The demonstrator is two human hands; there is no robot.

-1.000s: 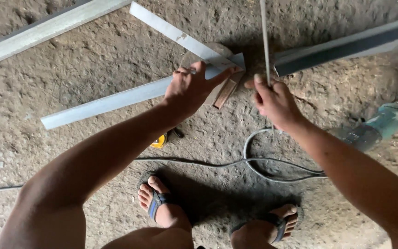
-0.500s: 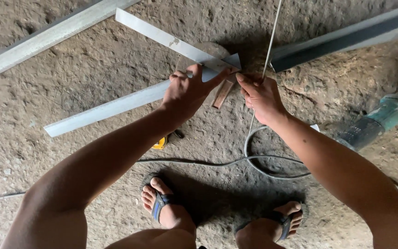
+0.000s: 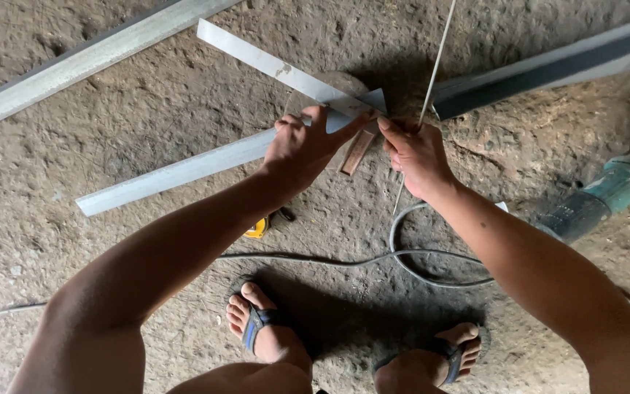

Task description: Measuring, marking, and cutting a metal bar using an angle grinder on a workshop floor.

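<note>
Two flat metal strips meet in a V on the rough ground. The lower strip (image 3: pixel 176 171) runs left from the joint; the upper strip (image 3: pixel 271 67) runs up and left. My left hand (image 3: pixel 304 146) presses down on the joint with fingers spread. My right hand (image 3: pixel 417 153) pinches a thin metal rod (image 3: pixel 437 58) that rises toward the top edge, its lower end at the joint. A small rusty brown piece (image 3: pixel 357 152) lies between my hands.
A long metal bar (image 3: pixel 89 58) crosses the top left and a dark channel (image 3: pixel 548 66) the top right. A teal angle grinder (image 3: pixel 607 193) lies at right, its grey cable (image 3: pixel 402 259) looping before my sandalled feet. A yellow tape measure (image 3: pixel 258 228) shows under my left forearm.
My right hand has moved left with the thin rod, from apart to right beside the joint. The rod now leans to the right. My left hand stays on the strips.
</note>
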